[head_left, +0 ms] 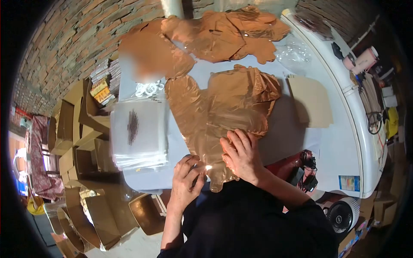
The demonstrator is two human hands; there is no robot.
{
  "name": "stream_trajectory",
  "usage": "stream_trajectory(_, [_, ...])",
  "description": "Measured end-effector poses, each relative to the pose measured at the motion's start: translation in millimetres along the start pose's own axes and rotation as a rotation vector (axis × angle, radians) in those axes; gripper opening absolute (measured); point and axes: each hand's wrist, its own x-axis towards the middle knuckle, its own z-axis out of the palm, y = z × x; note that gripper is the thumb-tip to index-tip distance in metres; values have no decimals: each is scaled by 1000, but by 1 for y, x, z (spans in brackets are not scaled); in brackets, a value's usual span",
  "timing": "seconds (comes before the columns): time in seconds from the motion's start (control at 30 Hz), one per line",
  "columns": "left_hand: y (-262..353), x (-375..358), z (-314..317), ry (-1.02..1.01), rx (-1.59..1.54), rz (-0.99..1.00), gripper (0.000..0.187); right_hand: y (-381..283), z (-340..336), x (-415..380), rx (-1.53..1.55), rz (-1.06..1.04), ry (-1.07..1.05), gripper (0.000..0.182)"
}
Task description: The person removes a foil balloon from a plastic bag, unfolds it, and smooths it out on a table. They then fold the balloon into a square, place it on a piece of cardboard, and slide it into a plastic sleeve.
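A large shiny copper-coloured foil piece (232, 103) lies flat on the white table (340, 159), its narrow end close to the person's body. My right hand (243, 155) rests on its lower right part with the fingers spread. At the foil's lower left edge is my left hand (187, 176), its fingers bent and drawn together; whatever lies between them is too small to make out. More copper foil pieces (223, 36) are heaped at the back of the table.
Clear plastic bags (140, 133) are stacked at the left beside white rings (148, 88). Beige card sheets (309, 101) lie right. Cardboard boxes (103, 219) crowd the left side. A red item (284, 167) with black cables and a fan (342, 215) are at the lower right.
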Motion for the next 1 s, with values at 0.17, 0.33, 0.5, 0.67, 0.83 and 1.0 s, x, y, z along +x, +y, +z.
stream_trajectory(0.17, [18, 31, -13, -4, 163, 73, 38, -2, -1, 0, 20, 36, 9, 58])
stream_trajectory(0.33, [16, 95, 4, -94, 205, 157, 60, 0, 1, -5, -12, 49, -42, 52])
stream_trajectory(0.5, [-25, 111, 45, -208, 257, 180, 65, 0, 0, -3, 52, 65, -25, 52])
stream_trajectory(0.67, [-31, 107, 51, -258, 401, 231, 61, 3, 2, -5, 112, 67, -22, 52])
stream_trajectory(0.83, [-27, 108, 49, -261, 390, 197, 61, 41, -6, -1, 163, 64, 193, 38])
stream_trajectory(1.0, [-24, 108, 48, -225, 344, 175, 60, 110, -10, 27, 103, 184, 206, 29])
